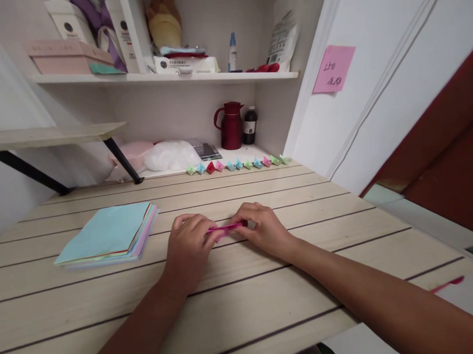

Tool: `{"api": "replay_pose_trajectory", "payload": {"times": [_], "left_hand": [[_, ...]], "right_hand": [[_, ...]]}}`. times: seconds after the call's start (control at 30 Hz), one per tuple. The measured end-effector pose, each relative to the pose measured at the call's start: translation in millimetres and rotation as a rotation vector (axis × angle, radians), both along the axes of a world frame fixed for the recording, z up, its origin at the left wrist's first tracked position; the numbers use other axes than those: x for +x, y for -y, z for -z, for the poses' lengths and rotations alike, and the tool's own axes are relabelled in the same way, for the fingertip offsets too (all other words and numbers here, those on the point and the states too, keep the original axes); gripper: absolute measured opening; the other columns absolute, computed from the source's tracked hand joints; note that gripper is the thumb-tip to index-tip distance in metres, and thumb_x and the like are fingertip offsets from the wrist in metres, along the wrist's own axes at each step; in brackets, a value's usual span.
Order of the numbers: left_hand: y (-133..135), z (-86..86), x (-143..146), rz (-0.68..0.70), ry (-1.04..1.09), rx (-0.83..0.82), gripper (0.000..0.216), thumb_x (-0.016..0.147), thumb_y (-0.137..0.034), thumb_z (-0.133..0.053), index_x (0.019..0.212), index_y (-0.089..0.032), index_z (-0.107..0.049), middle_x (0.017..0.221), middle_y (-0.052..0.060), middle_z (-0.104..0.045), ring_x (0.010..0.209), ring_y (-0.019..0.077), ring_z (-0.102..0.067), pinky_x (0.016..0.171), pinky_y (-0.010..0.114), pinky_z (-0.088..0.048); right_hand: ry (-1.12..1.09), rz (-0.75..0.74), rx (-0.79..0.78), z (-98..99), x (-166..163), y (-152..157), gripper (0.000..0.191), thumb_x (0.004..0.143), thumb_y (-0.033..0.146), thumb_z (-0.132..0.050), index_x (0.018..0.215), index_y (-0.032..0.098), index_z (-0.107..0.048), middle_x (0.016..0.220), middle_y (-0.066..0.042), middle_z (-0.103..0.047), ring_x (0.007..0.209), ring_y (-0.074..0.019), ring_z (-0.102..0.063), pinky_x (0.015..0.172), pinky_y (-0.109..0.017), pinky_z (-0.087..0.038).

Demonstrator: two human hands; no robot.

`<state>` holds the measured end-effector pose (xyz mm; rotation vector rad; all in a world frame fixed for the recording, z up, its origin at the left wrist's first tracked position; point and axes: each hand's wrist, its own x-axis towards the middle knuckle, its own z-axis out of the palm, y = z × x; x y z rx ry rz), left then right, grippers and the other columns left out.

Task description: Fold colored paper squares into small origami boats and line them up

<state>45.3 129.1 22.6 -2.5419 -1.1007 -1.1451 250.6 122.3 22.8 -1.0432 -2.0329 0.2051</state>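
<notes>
Between my two hands is a small folded piece of bright pink paper [225, 228], held just above the striped wooden table [267, 302]. My left hand [190, 245] pinches its left end, fingers closed. At the right end, the thumb and fingers of my right hand [261, 226] are closed on the same paper. Part of the paper is hidden by the fingers. Left of my left hand lies a stack of coloured paper sheets [108, 231], light blue on top. Along the table's far edge stands a row of several small folded paper boats [239, 164] in green, blue, red and pink.
A dark red jug [231, 125] and a dark bottle [250, 125] stand in the cabinet behind. A small raised shelf [52, 135] on black legs is at the left. A pink note [334, 69] sticks to the wall. Some red thing [448, 285] lies near the right edge.
</notes>
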Motion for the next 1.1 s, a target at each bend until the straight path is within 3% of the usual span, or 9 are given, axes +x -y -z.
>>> {"api": "replay_pose_trajectory", "payload": {"times": [0.13, 0.27, 0.43, 0.63, 0.73, 0.83, 1.1], "left_hand": [[3.6, -4.9, -0.6, 0.004, -0.142, 0.067, 0.011, 0.088, -0.013, -0.053, 0.085, -0.021, -0.060, 0.086, 0.001, -0.068, 0.085, 0.0185, -0.062, 0.096, 0.041, -0.034], [3.3, 0.6, -1.8, 0.093, -0.294, 0.044, 0.018, 0.088, -0.009, -0.047, 0.080, -0.021, -0.058, 0.080, 0.000, -0.065, 0.077, 0.0167, -0.059, 0.095, 0.041, -0.035], [2.9, 4.3, -7.8, 0.181, -0.423, -0.098, 0.012, 0.089, -0.016, -0.053, 0.080, -0.020, -0.060, 0.078, 0.001, -0.064, 0.076, 0.0186, -0.058, 0.077, 0.035, -0.041], [5.4, -4.1, -16.1, 0.131, -0.353, -0.340, 0.008, 0.083, -0.021, -0.065, 0.090, -0.024, -0.067, 0.097, 0.002, -0.068, 0.092, 0.0212, -0.060, 0.081, 0.037, -0.042], [4.2, -5.3, -15.2, 0.113, -0.269, -0.399, 0.008, 0.086, -0.022, -0.060, 0.086, -0.024, -0.067, 0.097, 0.002, -0.068, 0.093, 0.0211, -0.059, 0.083, 0.038, -0.043], [2.1, -3.9, -11.8, 0.096, -0.198, -0.462, 0.014, 0.087, -0.020, -0.054, 0.076, -0.022, -0.063, 0.094, 0.003, -0.066, 0.090, 0.0204, -0.058, 0.082, 0.037, -0.044], [-1.8, 5.8, -3.3, 0.053, -0.105, -0.454, 0.009, 0.080, -0.016, -0.057, 0.072, -0.021, -0.054, 0.091, 0.003, -0.062, 0.089, 0.0206, -0.055, 0.081, 0.037, -0.044]], "right_hand": [[0.170, 0.010, 0.183, -1.8, 2.4, 2.4, 0.007, 0.083, 0.013, -0.063, 0.083, 0.019, -0.065, 0.082, -0.002, -0.066, 0.078, -0.0157, -0.057, 0.075, -0.031, -0.033], [0.375, -0.035, 0.201, -0.7, 6.3, 2.6, 0.008, 0.082, 0.012, -0.061, 0.084, 0.019, -0.064, 0.083, -0.003, -0.063, 0.079, -0.0166, -0.054, 0.073, -0.032, -0.030], [0.427, -0.128, 0.024, -1.4, 13.9, 2.8, 0.011, 0.080, 0.011, -0.064, 0.085, 0.021, -0.066, 0.083, -0.001, -0.066, 0.082, -0.0166, -0.057, 0.075, -0.030, -0.033], [0.249, -0.230, -0.221, -2.6, 22.3, 1.1, 0.008, 0.083, 0.017, -0.068, 0.089, 0.021, -0.070, 0.088, -0.002, -0.070, 0.086, -0.0156, -0.062, 0.077, -0.026, -0.042], [0.142, -0.166, -0.321, -0.4, 18.6, -1.0, 0.004, 0.085, 0.022, -0.067, 0.084, 0.020, -0.070, 0.083, -0.001, -0.069, 0.080, -0.0147, -0.062, 0.072, -0.025, -0.043], [0.109, -0.059, -0.375, 1.2, 11.9, -2.1, 0.017, 0.087, 0.028, -0.065, 0.074, 0.018, -0.066, 0.075, 0.000, -0.065, 0.071, -0.0136, -0.058, 0.066, -0.024, -0.041], [0.229, 0.100, -0.282, 6.4, 2.1, -3.6, 0.016, 0.086, 0.032, -0.066, 0.077, 0.019, -0.062, 0.078, 0.000, -0.058, 0.069, -0.0127, -0.052, 0.063, -0.025, -0.034]]}}
